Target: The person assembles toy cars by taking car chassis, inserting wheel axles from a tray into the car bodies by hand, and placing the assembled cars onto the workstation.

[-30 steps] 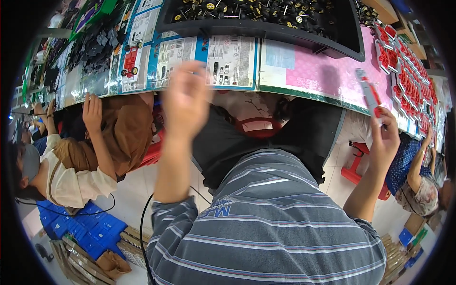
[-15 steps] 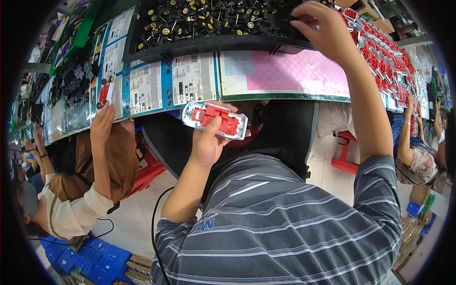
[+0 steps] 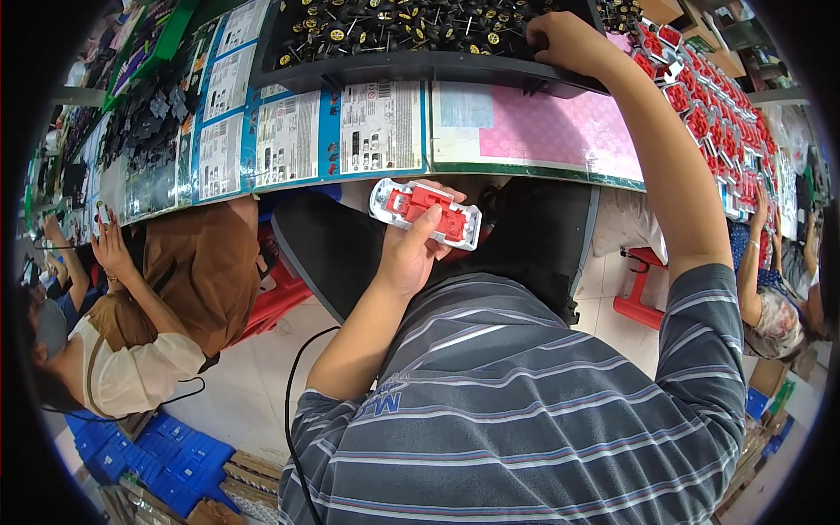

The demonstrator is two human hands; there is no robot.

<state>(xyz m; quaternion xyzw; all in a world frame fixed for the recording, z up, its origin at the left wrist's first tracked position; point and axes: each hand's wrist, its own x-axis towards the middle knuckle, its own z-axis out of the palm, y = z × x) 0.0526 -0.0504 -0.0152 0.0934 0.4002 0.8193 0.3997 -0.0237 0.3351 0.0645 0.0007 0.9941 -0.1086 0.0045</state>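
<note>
My left hand is closed around a toy car body, a white shell with a red part inside, in front of the table edge. My thumb presses on the red part, and the car's open side faces up. At the far edge of the table area, my right hand reaches into the right end of a black tray. Its fingers are curled, and what they hold is hidden. Many black toy wheels with yellow hubs on metal axles fill the tray.
Rows of red and white car bodies lie to the right. Dark parts are heaped at the left, near a green bin. Printed sheets cover the table. A co-worker's hand is at the left.
My right hand has lowered into the tray and its fingers have curled. My left hand keeps hold of the car body. The co-worker's hand at the left has moved away from a red toy car.
</note>
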